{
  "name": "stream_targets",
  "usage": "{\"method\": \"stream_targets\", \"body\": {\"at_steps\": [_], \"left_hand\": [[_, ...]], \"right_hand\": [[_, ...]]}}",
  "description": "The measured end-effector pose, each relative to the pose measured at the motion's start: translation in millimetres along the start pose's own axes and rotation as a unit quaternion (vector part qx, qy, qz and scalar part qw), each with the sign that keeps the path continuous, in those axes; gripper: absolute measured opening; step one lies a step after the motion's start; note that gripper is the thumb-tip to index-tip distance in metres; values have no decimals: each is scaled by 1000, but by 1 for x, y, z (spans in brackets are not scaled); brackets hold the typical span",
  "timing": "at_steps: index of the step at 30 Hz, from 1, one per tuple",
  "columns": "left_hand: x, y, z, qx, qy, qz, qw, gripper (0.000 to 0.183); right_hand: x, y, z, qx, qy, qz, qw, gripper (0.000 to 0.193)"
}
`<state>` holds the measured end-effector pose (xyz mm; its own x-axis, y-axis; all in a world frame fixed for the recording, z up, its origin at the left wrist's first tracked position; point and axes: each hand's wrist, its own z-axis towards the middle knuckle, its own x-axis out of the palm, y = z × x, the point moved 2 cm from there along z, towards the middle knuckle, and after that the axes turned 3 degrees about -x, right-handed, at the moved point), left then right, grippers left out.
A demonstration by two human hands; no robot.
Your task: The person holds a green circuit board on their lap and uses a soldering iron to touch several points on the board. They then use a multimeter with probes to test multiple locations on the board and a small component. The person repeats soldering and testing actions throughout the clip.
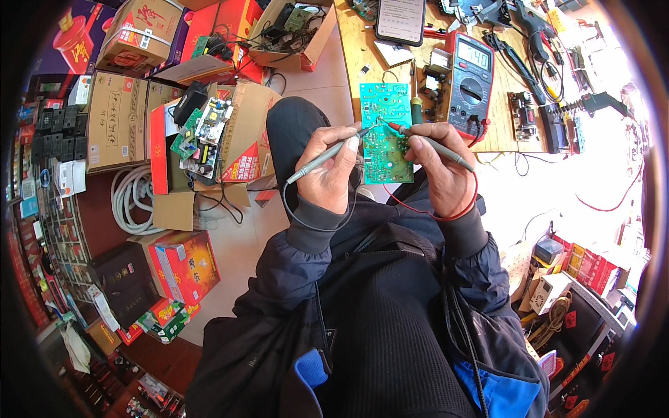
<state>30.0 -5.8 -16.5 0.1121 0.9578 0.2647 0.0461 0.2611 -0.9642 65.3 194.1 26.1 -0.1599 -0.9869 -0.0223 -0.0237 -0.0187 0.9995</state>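
A green circuit board [387, 155], solder side up, lies between my hands, its far part over the wooden table's edge. My left hand [329, 166] is closed around a grey test probe [322, 159] with a black tip section. Closed on a second probe [440, 150], grey with a red tip section, is my right hand [443, 168]. Both probe tips meet close together on the board's upper middle; whether they touch solder points is too small to tell. A red and grey multimeter [470, 87] with a lit display lies to the right of the board.
On the wooden table [357, 52] are a phone [400, 19], a screwdriver [416, 108], pliers and loose parts. An open box of circuit boards [208, 136] stands at left, beside a coiled white hose [132, 202] and cartons. The probe leads loop around my wrists.
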Motion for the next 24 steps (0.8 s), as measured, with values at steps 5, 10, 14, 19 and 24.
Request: {"method": "stream_targets", "body": {"at_steps": [5, 10, 14, 19, 24], "left_hand": [[0, 0, 0, -4, 0, -8, 1000, 19], [0, -1, 0, 1, 0, 5, 1000, 19], [1, -1, -1, -7, -1, -4, 1000, 19], [0, 1, 0, 1, 0, -9, 1000, 19], [-1, 1, 0, 1, 2, -6, 1000, 19]], "right_hand": [[-1, 0, 0, 8, -1, -4, 1000, 23], [0, 0, -1, -1, -2, -4, 1000, 23], [-1, -2, 0, -2, 2, -14, 1000, 23], [-1, -3, -1, -5, 0, -11, 1000, 23], [0, -2, -1, -6, 1, -11, 1000, 23]]}}
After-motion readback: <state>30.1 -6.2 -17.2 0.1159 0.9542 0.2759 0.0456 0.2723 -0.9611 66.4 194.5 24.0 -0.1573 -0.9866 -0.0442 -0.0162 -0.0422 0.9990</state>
